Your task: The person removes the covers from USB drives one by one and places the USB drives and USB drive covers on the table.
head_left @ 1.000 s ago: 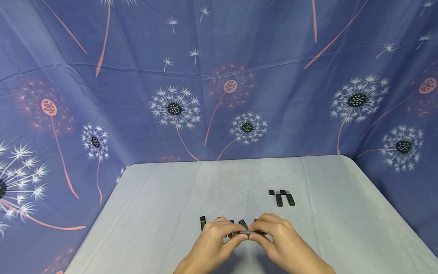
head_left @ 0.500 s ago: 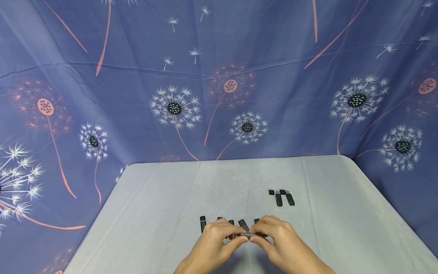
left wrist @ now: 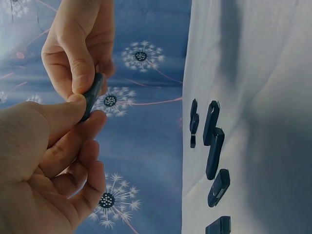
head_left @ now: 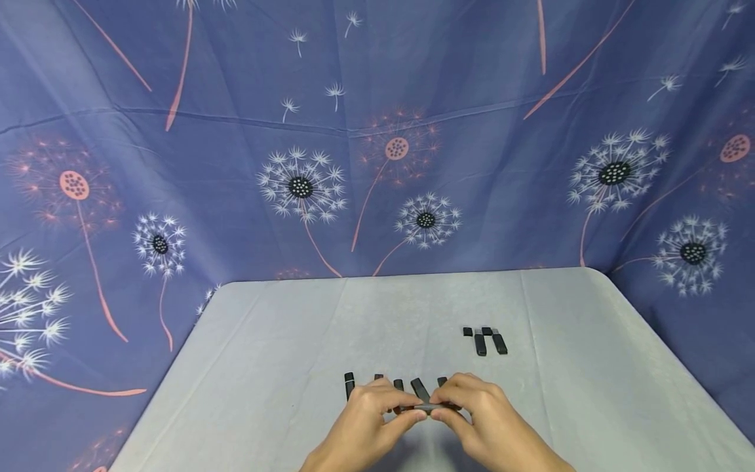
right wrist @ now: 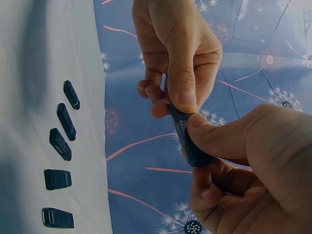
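Note:
Both hands meet above the table's near side and hold one dark USB flash drive (right wrist: 197,153) between them. My left hand (head_left: 371,419) pinches one end between thumb and fingers. The other end is pinched by my right hand (head_left: 486,419). A paler stretch shows along the drive's middle in the right wrist view; whether its cap is loose I cannot tell. Behind the fingers lies a row of several more dark flash drives, among them a tilted flash drive (head_left: 420,389) and the leftmost flash drive (head_left: 350,385). The hands partly cover this row in the head view.
Farther back to the right lie two uncapped flash drives, a left one (head_left: 480,344) and a right one (head_left: 500,344), with small black caps, one cap (head_left: 468,332) and another cap (head_left: 486,331). A pale cloth covers the table (head_left: 283,341). Blue dandelion-print fabric (head_left: 366,78) hangs around it.
The flash drive between the fingertips has dropped slightly toward me. Both hands keep their pinch, and the things on the table have not moved.

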`<state>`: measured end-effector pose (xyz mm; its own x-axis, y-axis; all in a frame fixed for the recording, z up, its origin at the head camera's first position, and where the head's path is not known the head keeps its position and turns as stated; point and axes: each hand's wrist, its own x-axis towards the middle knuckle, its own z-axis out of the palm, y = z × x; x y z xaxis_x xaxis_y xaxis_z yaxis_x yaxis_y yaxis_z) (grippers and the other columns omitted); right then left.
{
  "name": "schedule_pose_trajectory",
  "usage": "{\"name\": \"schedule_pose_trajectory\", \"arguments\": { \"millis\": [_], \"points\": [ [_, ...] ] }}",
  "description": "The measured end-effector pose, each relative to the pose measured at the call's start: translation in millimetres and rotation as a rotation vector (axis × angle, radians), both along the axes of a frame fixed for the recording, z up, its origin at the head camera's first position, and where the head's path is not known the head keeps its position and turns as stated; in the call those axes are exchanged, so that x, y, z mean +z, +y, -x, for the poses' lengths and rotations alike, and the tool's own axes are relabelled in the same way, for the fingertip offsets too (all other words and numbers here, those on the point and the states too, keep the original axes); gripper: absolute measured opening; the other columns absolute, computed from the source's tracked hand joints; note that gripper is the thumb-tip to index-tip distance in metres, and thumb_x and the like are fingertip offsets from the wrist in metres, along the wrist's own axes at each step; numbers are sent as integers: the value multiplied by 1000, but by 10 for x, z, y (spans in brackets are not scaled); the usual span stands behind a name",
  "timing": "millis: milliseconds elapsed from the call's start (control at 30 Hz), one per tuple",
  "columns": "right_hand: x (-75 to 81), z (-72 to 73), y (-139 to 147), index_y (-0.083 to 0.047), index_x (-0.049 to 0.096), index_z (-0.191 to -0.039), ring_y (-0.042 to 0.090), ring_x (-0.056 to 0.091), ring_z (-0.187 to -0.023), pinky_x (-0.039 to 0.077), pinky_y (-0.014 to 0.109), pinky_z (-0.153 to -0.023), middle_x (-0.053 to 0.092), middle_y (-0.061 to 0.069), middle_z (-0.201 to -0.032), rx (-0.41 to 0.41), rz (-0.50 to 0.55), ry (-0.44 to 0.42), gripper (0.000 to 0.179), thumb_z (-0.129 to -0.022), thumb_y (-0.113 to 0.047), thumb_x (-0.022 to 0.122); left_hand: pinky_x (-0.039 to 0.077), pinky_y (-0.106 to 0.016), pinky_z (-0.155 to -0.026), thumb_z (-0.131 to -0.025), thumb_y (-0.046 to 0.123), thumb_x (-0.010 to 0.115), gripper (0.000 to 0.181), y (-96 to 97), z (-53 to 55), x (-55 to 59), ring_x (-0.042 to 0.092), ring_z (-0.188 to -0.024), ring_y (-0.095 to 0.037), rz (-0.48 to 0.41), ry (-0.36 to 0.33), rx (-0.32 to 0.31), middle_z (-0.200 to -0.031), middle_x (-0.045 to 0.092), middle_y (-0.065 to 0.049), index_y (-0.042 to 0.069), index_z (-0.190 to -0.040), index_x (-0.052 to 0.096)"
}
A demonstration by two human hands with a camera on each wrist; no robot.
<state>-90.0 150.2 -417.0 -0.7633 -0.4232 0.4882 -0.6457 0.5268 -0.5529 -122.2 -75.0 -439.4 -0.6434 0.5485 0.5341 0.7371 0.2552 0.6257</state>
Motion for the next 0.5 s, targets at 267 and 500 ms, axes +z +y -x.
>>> {"name": "schedule_pose_trajectory", "arguments": {
  "millis": [267,500],
  "points": [
    [-20,-9,17,-21,75,-101,-7,54,-80,50,16,-62,65,-13,-96,28,12,-32,10,-95,-13,73,46,-6,-64,-97,23,73,11,-6,-16,-26,57,-75,6,-8,28,-7,-82,74,7,15,-97,80],
    [-23,-5,24,-22,75,-100,-7,53,-78,48,14,-62,65,-15,-95,19,10,17,15,-93,-10,75,48,-9,-62,-96,23,73,12,7,-21,-20,57,-75,6,-16,18,-8,-82,75,7,14,-97,81]
  ]
}}
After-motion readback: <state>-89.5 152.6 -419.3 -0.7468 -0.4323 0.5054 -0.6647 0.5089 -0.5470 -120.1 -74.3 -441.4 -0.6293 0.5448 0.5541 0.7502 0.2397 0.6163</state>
